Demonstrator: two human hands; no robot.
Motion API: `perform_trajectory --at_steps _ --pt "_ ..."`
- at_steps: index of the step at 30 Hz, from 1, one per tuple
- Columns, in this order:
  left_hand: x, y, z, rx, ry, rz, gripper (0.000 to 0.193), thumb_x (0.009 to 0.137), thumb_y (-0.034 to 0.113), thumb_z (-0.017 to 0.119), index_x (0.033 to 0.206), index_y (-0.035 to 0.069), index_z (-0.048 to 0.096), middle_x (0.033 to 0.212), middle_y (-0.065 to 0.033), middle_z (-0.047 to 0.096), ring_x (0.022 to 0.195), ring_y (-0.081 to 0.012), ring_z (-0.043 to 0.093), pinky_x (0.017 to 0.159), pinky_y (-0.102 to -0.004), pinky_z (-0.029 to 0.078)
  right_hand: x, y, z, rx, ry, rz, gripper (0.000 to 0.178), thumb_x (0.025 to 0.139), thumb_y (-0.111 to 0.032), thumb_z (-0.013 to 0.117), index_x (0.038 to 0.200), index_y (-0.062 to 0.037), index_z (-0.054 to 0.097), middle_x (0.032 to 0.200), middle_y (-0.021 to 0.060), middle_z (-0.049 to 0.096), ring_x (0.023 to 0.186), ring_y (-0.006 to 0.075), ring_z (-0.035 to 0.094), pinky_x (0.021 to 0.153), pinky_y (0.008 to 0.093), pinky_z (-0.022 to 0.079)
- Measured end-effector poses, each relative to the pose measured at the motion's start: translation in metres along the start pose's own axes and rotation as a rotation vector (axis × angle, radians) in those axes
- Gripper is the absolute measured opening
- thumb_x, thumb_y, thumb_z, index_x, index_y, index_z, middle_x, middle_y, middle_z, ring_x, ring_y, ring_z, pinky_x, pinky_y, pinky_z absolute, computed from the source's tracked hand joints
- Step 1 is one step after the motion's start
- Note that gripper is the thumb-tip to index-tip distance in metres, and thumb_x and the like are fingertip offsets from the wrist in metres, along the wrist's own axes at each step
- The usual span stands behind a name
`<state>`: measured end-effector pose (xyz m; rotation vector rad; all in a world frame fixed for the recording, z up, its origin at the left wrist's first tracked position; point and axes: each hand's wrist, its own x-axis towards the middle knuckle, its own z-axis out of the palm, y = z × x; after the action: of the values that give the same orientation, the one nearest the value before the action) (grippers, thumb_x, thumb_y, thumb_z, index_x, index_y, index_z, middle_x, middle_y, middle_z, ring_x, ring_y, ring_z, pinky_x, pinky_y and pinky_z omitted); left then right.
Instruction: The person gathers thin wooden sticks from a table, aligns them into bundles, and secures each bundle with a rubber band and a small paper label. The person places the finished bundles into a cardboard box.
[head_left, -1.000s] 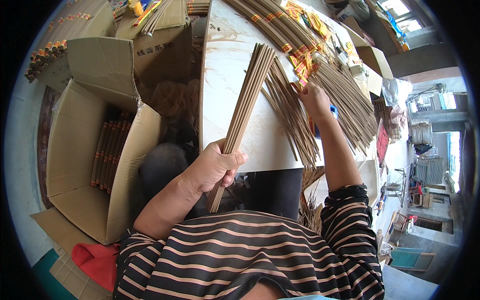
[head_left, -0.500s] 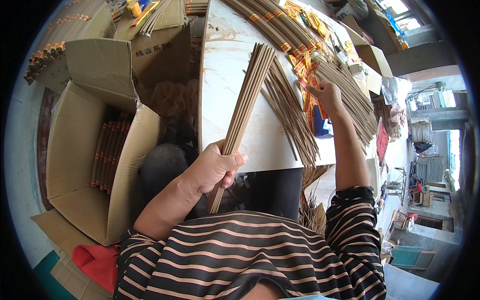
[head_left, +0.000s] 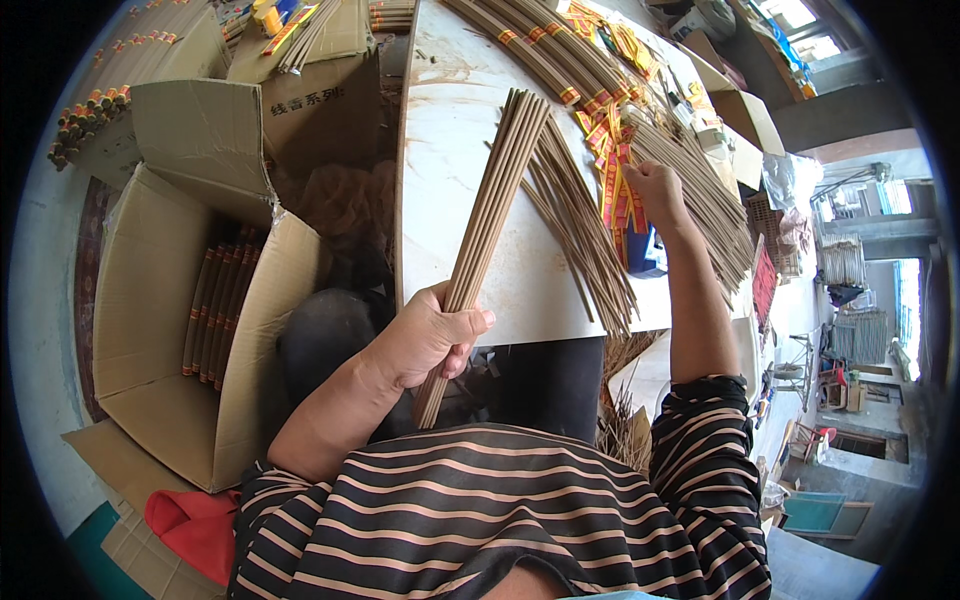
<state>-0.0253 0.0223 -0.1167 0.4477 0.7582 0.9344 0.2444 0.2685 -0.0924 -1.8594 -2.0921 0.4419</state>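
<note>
While gripping brown stick bundle (head_left: 500,190) with closed left hand (head_left: 438,335) above near-left corner of table (head_left: 450,150) | with right hand (head_left: 658,192) partly curled at red-yellow strips (head_left: 612,165), toward right edge, cannot tell if holding any | toward far edge: banded bundles (head_left: 562,55)

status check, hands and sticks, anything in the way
Left hand closed around stick bundle. Right hand at red-and-yellow strips, grip unclear. Loose sticks lie between them.
</note>
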Motion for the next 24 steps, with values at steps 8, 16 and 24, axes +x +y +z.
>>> perform_trajectory --at_steps 8,16,24 --pt "-0.002 0.002 0.002 0.006 0.002 -0.026 0.017 0.085 0.015 0.061 0.076 0.008 0.050 0.052 0.0027 0.046 0.037 -0.0045 0.044 0.034 -0.0181 0.038 0.000 0.011 0.005 0.294 -0.162 0.035 0.017 0.080 -0.012 0.062 0.090 0.0008 0.061 0.063 0.0092 0.059 0.049 0.0131 0.055 0.044 0.0274 0.046" --pt "0.000 0.001 0.004 0.033 -0.008 0.003 0.019 0.083 0.015 0.063 0.075 0.008 0.047 0.053 0.0019 0.045 0.037 -0.0052 0.043 0.034 -0.0191 0.037 -0.018 -0.007 -0.017 0.151 -0.043 0.004 0.054 0.080 -0.009 0.065 0.125 0.0087 0.043 0.074 0.0067 0.063 0.051 0.0080 0.054 0.043 0.0206 0.042" --pt "-0.005 0.006 0.023 0.107 -0.029 0.046 0.020 0.082 0.016 0.063 0.075 0.008 0.045 0.054 0.0008 0.043 0.037 -0.0063 0.041 0.033 -0.0204 0.035 -0.089 -0.038 -0.042 0.593 -0.140 -0.133 0.020 0.088 -0.013 0.057 0.100 0.0028 0.062 0.087 0.0047 0.065 0.080 0.0076 0.057 0.073 0.0207 0.044"
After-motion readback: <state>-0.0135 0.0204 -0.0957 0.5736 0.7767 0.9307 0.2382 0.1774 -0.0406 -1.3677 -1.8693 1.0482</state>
